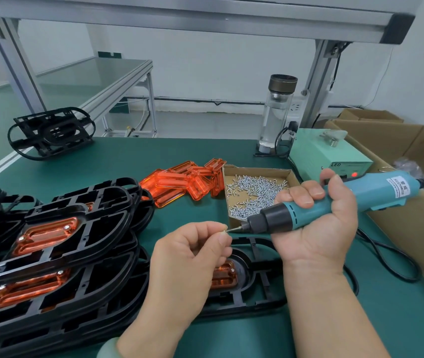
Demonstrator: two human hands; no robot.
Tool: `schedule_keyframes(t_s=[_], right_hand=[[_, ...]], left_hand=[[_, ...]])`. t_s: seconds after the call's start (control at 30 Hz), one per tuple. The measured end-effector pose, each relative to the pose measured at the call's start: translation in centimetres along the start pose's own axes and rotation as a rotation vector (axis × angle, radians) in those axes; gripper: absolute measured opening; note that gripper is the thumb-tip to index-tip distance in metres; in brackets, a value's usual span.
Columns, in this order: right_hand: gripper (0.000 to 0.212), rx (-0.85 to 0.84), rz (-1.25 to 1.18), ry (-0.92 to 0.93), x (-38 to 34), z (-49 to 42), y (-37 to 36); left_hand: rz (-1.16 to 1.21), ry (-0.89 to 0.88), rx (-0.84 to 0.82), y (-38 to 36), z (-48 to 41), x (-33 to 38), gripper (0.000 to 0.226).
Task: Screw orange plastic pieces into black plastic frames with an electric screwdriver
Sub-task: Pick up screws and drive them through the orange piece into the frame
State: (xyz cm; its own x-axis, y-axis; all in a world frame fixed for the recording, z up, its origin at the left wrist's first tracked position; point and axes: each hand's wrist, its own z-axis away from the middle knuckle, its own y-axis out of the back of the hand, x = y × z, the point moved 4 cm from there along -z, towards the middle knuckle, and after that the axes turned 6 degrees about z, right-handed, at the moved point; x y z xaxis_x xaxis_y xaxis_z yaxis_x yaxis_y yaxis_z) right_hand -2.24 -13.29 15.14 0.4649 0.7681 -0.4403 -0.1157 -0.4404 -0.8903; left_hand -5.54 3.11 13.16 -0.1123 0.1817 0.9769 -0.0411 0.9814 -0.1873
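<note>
The left hand (pixel 192 264) pinches a small screw (pixel 225 231) at the bit of the electric screwdriver (pixel 376 192), which the right hand (pixel 317 228) grips. Beneath them a black frame (pixel 243 267) holding an orange piece (pixel 224 276) lies on the counter (pixel 361 319). Farther off, loose orange pieces (pixel 180 182) lie beside a box of screws (pixel 255 171).

The pale green box (pixel 317 156) reads "LED"; the electric screwdriver (pixel 371 192) label's print is too blurred.
</note>
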Motion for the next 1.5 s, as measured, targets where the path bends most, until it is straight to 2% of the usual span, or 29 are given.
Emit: schedule_keyframes(t_s=[0.3,0.43,0.63,0.73,1.0,1.13,1.23,1.3,1.33,1.43,1.5], right_hand=[[0.003,0.012,-0.006,0.005,-0.2,-0.1,0.2],[0.003,0.004,0.002,0.008,-0.2,-0.1,0.1],[0.01,0.026,0.003,-0.004,0.1,0.0,0.1],[0.01,0.03,-0.002,-0.01,0.2,0.1,0.1],[0.01,0.034,-0.006,-0.009,0.3,0.2,0.0],[0.011,0.049,-0.007,-0.001,0.1,0.1,0.1],[0.01,0.053,-0.01,0.002,0.0,0.0,0.2],[0.01,0.054,-0.013,-0.001,-0.1,0.0,0.2],[0.011,0.056,-0.012,0.0,-0.1,0.0,0.2],[0.01,0.075,0.003,0.016,-0.5,-0.2,0.4],[0.011,0.092,0.028,0.025,-0.8,-0.4,0.5]], left_hand=[[0.136,0.066,-0.015,0.2,0.0,-0.5,0.02],[0.152,0.094,-0.001,0.1,0.0,-0.6,0.024],[0.452,0.273,0.064,-1.0,0.5,-1.3,0.011],[0.568,0.323,0.072,-1.5,0.9,-1.4,0.013],[0.474,0.28,0.089,-1.1,0.6,-1.2,0.007],[0.459,0.249,0.066,-1.1,0.5,-1.1,0.029],[0.449,0.271,0.072,-1.1,0.6,-0.9,0.02],[0.378,0.273,0.083,-0.8,0.6,-1.1,0.018],[0.256,0.246,0.077,-0.5,0.6,-1.2,0.018],[-0.43,-0.042,-0.025,0.4,1.3,-0.5,0.012],[-0.827,-0.238,-0.23,-0.4,2.2,-0.1,0.013]])
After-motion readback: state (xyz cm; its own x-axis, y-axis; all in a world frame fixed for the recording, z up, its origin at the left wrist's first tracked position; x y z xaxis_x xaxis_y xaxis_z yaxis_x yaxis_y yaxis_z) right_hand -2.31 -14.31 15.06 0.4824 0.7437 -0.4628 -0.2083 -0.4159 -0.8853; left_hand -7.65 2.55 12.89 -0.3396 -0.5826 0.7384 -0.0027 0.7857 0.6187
